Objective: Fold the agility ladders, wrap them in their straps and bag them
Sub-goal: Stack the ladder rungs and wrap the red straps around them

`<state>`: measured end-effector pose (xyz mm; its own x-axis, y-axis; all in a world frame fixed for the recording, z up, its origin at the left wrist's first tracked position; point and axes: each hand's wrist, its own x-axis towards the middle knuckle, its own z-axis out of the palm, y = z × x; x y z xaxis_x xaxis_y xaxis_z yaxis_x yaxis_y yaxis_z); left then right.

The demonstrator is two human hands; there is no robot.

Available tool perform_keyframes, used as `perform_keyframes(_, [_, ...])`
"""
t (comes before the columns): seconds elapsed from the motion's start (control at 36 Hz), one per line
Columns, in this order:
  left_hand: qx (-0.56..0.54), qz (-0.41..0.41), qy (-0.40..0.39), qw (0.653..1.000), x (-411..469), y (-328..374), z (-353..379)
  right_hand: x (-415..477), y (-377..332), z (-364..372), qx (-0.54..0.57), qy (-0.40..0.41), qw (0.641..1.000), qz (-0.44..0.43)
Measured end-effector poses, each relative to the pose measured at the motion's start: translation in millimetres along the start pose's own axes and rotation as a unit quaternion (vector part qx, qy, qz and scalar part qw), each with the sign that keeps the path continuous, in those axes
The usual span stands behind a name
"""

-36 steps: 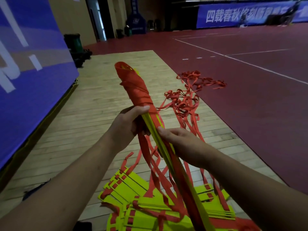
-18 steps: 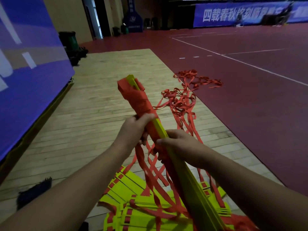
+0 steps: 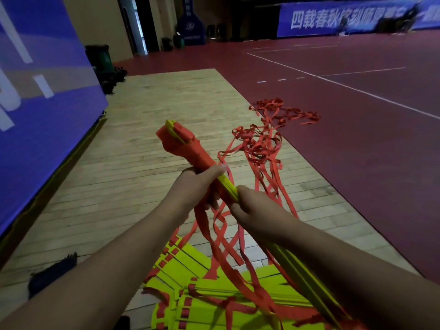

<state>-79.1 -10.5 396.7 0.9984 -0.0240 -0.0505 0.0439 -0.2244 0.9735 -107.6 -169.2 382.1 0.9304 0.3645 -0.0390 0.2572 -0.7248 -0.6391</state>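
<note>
I hold a bundle of yellow ladder rungs (image 3: 229, 186) slanting up and away from me; its far end is wound in red strap (image 3: 183, 144). My left hand (image 3: 197, 186) grips the bundle just below the wrapped part. My right hand (image 3: 254, 208) grips it a little lower, fingers curled round the rungs and strap. Loose red straps (image 3: 223, 234) hang down from between my hands. More yellow rungs with red straps (image 3: 209, 296) lie piled on the floor below.
A tangle of red straps (image 3: 264, 139) trails over the wooden floor (image 3: 147, 115) onto the red court (image 3: 357, 151). A dark bag-like thing (image 3: 51, 273) lies at lower left. A blue wall (image 3: 35, 103) stands on the left, a green bin (image 3: 100, 58) beyond it.
The bundle has tilted down and come lower in view. Both hands keep their grip and have shifted slightly along it; the hanging straps swing.
</note>
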Motion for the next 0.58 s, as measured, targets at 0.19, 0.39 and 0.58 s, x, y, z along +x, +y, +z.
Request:
perform_keyframes(0.19, [-0.218,0.035,0.005,0.975,8,11,-13,-1,9,-23,0.246,-0.076,0.966,0.018])
perform_keyframes(0.39, [-0.270,0.031,-0.035,0.962,3,21,-29,-5,11,-14,0.290,-0.159,0.944,-0.012])
perform_keyframes(0.58, [-0.027,-0.051,-0.040,0.998,16,6,-43,-5,7,-14,0.457,-0.146,0.877,0.011])
